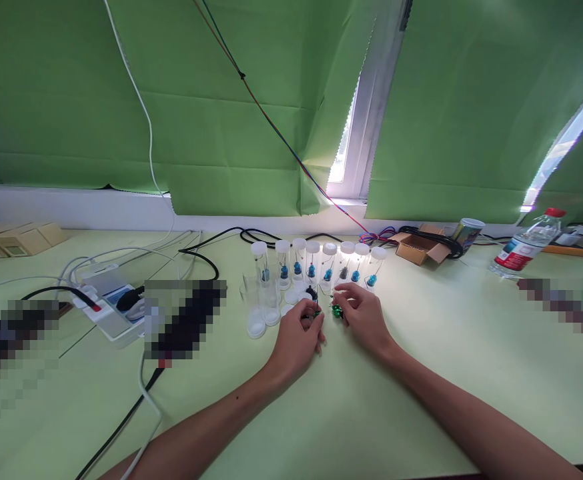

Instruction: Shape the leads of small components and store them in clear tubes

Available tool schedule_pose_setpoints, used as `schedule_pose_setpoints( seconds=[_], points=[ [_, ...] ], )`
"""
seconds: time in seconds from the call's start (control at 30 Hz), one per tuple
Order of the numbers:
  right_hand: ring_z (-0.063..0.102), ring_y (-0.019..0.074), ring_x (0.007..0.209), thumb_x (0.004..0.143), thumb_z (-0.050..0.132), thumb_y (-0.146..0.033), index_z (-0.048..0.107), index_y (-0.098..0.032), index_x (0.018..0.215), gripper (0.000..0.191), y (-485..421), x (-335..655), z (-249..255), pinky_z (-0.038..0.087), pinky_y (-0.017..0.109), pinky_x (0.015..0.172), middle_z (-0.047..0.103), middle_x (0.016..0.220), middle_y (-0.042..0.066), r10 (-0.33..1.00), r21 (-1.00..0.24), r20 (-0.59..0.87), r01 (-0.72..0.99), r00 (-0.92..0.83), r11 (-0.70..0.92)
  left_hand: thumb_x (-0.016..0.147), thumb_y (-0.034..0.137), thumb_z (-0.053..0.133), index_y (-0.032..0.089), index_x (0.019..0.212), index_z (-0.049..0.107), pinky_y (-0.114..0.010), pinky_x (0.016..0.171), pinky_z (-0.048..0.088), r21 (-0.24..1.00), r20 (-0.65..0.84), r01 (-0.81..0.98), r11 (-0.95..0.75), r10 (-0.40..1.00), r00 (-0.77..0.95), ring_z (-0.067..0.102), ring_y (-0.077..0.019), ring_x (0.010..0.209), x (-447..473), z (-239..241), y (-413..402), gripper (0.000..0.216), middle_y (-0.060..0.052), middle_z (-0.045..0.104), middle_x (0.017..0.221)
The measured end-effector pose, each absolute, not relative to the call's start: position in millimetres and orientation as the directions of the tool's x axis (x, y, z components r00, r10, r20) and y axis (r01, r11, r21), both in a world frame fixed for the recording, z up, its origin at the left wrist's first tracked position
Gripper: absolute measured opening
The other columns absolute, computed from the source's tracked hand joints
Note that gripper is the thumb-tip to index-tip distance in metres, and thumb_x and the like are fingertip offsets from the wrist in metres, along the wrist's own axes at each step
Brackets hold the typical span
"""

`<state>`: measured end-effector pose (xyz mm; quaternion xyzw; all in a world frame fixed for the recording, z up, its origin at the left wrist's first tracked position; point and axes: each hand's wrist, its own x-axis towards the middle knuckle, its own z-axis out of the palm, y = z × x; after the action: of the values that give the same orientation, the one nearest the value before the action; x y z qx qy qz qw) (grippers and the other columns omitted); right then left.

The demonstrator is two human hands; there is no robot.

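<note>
My left hand [299,327] is closed in a pinch near the middle of the table, with a small dark piece [312,292] sticking up at its fingertips. Curled in from the right, my right hand [364,313] has its thumb and fingers together beside a shiny green piece [338,311]; thin wire shows between the two hands. What exactly the fingers grip is too small to tell. Behind them stands a row of clear tubes with white caps [329,249], most holding a small blue part [327,274] with wires. Clear uncapped tubes [270,293] and loose white caps [291,298] sit by my left hand.
At left lie a white power strip [116,313], cables and cardboard boxes [16,239]. Back right are an open cardboard box [419,250] with black cable, a can [466,237] and a red-capped bottle [526,243]. Green blinds [231,133] hang behind, crossed by wires.
</note>
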<state>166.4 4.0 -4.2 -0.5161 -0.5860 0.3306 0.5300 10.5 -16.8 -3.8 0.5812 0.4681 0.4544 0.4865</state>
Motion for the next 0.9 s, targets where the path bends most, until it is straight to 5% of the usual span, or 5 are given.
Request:
schedule_pose_setpoints(
  seconds=[0.27, 0.9],
  points=[
    [0.049, 0.0119, 0.046, 0.082, 0.06, -0.036, 0.067, -0.018, 0.096, 0.024, 1, 166, -2, 0.042, 0.026, 0.048, 0.07, 0.068, 0.002, 0.931, -0.84, 0.364, 0.438, 0.018, 0.32, 0.082, 0.04, 0.057, 0.019, 0.09, 0.055, -0.024, 0.045, 0.045, 0.988, 0.083, 0.117, -0.104, 0.982, 0.17, 0.056, -0.0104, 0.045, 9, -9, -14, 0.022, 0.0, 0.061, 0.074],
    [0.052, 0.0142, 0.054, 0.075, 0.067, -0.03, 0.067, -0.022, 0.091, 0.018, 0, 164, -4, 0.043, 0.028, 0.058, 0.071, 0.069, -0.001, 0.922, -0.76, 0.379, 0.541, -0.081, 0.36, 0.078, 0.046, 0.064, 0.018, 0.092, 0.062, -0.022, 0.042, 0.043, 0.987, 0.129, 0.096, -0.13, 0.992, 0.015, 0.056, -0.0105, 0.051, 5, -4, -6, 0.032, -0.004, 0.066, 0.083]
  ],
)
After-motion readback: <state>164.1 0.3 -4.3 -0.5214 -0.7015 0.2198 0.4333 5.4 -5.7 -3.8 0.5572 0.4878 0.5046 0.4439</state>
